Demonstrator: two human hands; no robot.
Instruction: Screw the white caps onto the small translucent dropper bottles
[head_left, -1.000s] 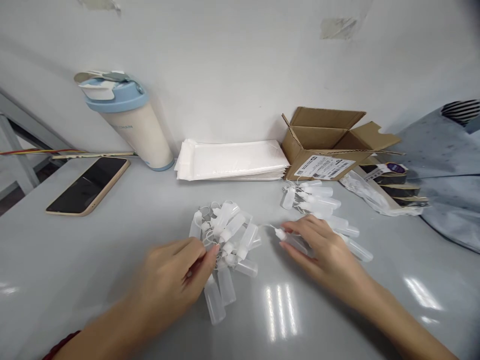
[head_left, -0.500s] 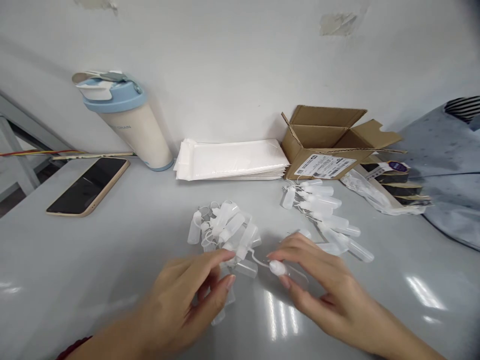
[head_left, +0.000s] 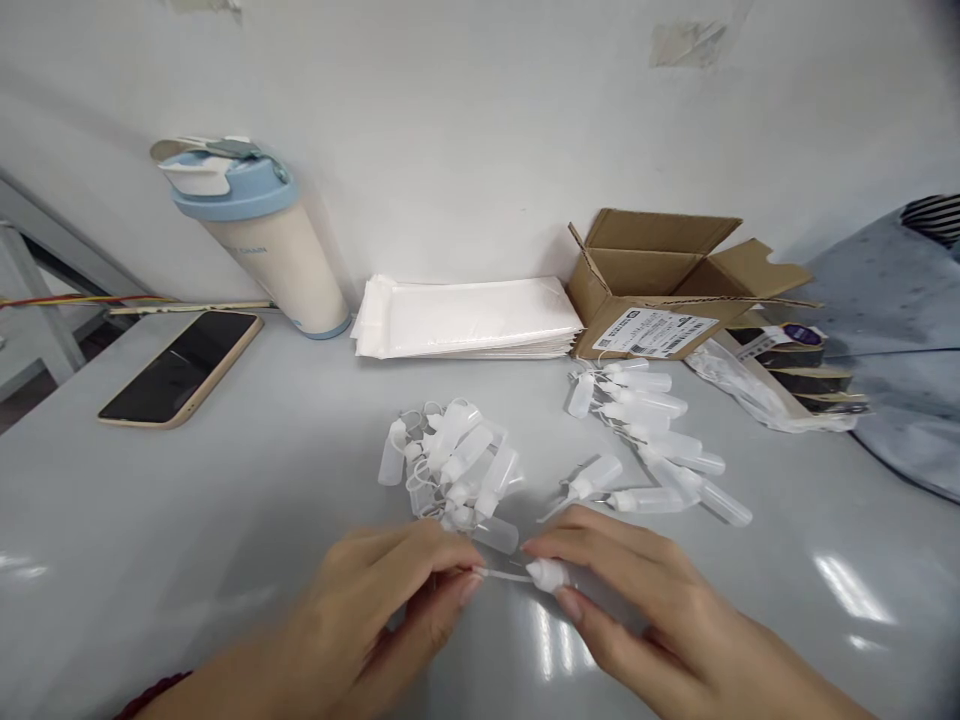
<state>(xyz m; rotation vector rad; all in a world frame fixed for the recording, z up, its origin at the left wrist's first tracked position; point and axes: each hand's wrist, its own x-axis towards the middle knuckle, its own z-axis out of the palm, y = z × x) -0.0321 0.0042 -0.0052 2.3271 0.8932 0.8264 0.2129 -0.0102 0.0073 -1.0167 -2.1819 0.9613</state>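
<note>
Between thumb and fingers, my right hand (head_left: 637,600) grips a small translucent squeeze bottle (head_left: 547,574) by its white capped end, its body mostly hidden by the hand. A thin white strap (head_left: 504,575) runs from that bottle to the left. My left hand (head_left: 397,610) pinches the strap's far end between thumb and forefinger. Just beyond my left hand lies a pile of similar small bottles (head_left: 465,455) with looped straps. To the right, past my right hand, is a second group of such bottles (head_left: 660,430), several showing thin metal needle tips.
A phone (head_left: 184,370) and a cream tumbler with a blue lid (head_left: 277,250) stand at the left. Against the wall lie stacked white packets (head_left: 472,320), beside an open cardboard box (head_left: 652,300). A person's blue sleeve (head_left: 892,340) is at the far right, near a plastic-wrapped tray (head_left: 765,390).
My left hand has closed on the strap's end, where its fingers were apart before. Both hands and the held bottle have come slightly nearer to me, away from the pile.
</note>
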